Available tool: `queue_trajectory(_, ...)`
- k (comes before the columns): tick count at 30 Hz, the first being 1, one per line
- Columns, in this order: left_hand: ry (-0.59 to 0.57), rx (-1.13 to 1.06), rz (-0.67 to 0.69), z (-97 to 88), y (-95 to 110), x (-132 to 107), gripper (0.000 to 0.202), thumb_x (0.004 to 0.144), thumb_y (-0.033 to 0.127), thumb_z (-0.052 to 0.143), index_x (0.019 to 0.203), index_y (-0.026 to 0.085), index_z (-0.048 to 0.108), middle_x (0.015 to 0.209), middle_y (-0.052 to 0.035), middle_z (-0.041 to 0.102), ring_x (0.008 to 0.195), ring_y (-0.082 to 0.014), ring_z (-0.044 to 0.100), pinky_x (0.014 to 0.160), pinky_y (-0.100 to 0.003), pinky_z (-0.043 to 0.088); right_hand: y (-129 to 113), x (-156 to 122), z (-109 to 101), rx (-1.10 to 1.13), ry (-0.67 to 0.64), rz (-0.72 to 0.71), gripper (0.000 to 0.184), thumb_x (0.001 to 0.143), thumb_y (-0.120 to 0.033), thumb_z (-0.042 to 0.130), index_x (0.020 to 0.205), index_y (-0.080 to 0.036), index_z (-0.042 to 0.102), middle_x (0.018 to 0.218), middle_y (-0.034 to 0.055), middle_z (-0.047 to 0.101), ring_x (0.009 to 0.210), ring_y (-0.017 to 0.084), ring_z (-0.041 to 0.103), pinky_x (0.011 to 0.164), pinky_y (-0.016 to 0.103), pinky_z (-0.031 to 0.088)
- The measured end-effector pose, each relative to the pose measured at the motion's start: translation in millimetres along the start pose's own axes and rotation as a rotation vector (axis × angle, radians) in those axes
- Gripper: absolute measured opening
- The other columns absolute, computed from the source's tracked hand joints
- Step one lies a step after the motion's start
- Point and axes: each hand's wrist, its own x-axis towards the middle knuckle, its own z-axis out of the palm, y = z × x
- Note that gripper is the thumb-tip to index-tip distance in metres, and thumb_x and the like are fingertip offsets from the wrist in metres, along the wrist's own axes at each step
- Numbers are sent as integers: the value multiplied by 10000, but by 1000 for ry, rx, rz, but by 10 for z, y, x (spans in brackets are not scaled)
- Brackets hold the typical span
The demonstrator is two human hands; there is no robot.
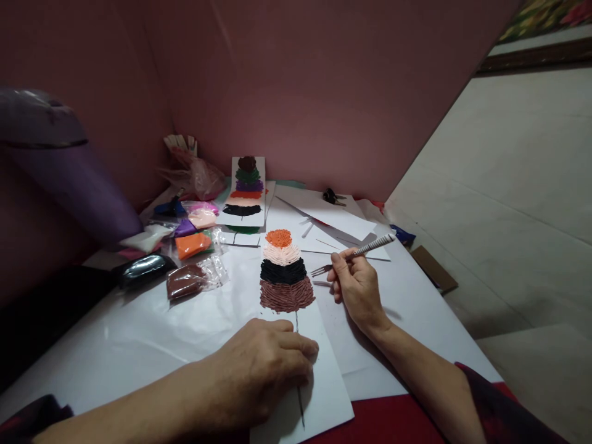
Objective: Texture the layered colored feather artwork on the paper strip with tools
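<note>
In my right hand (358, 283) is a fork (372, 245) with a striped handle, gripped like a pen. Its tines point left, just beside a white card (324, 382). A feather-like shape of textured clay (287, 293) covers the card's upper part, banded orange, pale pink, black and brown from the top. Below the brown band a dark drawn line runs down as a stem. My left hand (277, 364) rests over this line on the lower card, fingers curled and close together. The fingertips are partly hidden, so whatever they may pinch does not show.
Clay packets lie at the left, including an orange one (193, 245), a brown one (187, 282) and a black one (145, 270). Behind stands another card (256, 216) with a banded feather. Keys (331, 197) lie near the pink wall (300, 92). A purple cylinder (78, 179) leans at left.
</note>
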Motion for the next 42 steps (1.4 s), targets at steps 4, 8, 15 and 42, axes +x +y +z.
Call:
queue_trajectory(4,-12,-8,-8,-13,11,4,242,696,-51,475,753,181,514,782,6,605,628,-136,407,610,-277,366,23,8,-3,-20,-31,-22,310,890,-491,592,818,-215,471,568,-63,558,377,70,453,301,149,379)
queue_trajectory(8,-22,-11,-21,-2,1,2,250,684,-58,472,750,181,505,798,10,608,639,-133,406,615,-274,364,53,12,-9,-44,-53,-46,299,906,-487,577,835,-213,479,585,-53,569,394,75,469,310,151,380)
queue_trajectory(15,-19,-10,-17,0,-9,0,257,672,-56,473,760,184,502,801,12,605,639,-134,401,617,-272,357,63,21,-16,-93,-61,-86,281,922,-458,565,817,-208,487,578,-45,567,393,74,468,314,156,376)
queue_trajectory(42,-30,0,-18,-16,2,9,256,660,-58,462,747,181,496,798,13,602,637,-132,404,620,-275,358,27,16,-2,-41,-35,-20,278,914,-442,571,797,-213,464,536,-67,550,340,58,418,281,149,333)
